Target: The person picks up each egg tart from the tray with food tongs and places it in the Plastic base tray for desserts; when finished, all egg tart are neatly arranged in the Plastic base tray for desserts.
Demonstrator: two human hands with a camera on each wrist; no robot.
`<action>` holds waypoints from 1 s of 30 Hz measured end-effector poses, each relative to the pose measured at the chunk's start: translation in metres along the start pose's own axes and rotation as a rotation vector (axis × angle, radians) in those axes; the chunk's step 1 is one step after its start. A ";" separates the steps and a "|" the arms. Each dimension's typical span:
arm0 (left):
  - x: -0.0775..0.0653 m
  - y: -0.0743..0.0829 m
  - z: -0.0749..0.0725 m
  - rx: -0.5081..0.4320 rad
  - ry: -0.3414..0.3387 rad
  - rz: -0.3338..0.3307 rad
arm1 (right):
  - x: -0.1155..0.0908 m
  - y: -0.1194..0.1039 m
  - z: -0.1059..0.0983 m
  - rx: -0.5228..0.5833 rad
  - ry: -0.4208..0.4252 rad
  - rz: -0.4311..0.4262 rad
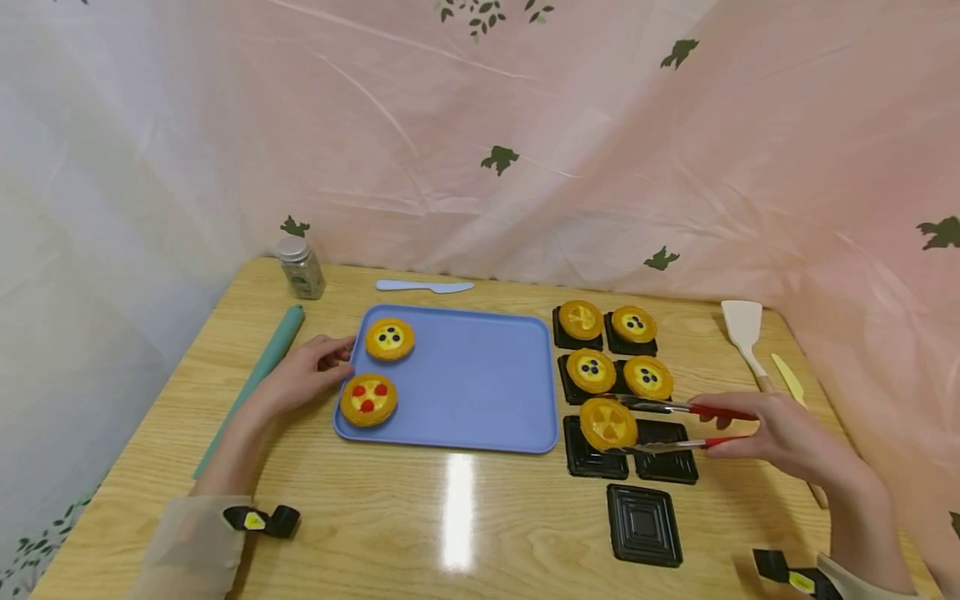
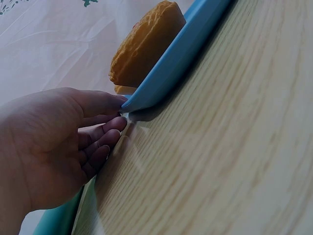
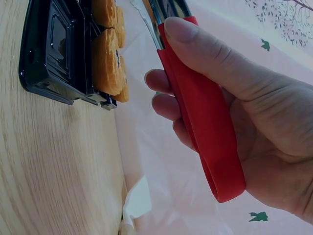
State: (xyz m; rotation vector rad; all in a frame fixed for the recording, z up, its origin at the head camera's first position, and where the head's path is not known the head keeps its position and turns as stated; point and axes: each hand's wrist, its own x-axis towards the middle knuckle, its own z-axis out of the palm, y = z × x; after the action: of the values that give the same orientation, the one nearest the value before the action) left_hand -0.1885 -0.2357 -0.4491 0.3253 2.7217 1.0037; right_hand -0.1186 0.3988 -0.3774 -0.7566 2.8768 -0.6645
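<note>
My left hand pinches the left rim of a blue rectangular tray. Near that rim lie a tart with blueberries and another with red berries. My right hand grips metal tongs by their red handles. Between the tong tips is a tart with pale orange wedge-shaped pieces, over a black square tray. Behind it, several tarts sit on black square trays, among them one with blueberries.
Two more black trays lie at the right front, one alone nearest me. A spatula and a yellow knife lie far right. A pale blue knife, a spice jar and a green rolled item lie behind and left.
</note>
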 end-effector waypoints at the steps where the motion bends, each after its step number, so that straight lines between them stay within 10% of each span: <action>1: 0.000 0.000 0.000 0.000 0.000 -0.001 | 0.000 0.000 0.000 -0.004 0.000 -0.001; 30: 0.000 0.001 -0.001 -0.001 0.002 0.019 | 0.007 0.001 0.007 -0.089 0.009 -0.059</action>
State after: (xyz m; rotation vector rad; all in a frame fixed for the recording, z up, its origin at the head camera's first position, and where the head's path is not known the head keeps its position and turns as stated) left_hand -0.1887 -0.2356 -0.4480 0.3501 2.7246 1.0113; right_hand -0.1239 0.3931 -0.3843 -0.8549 2.9191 -0.5507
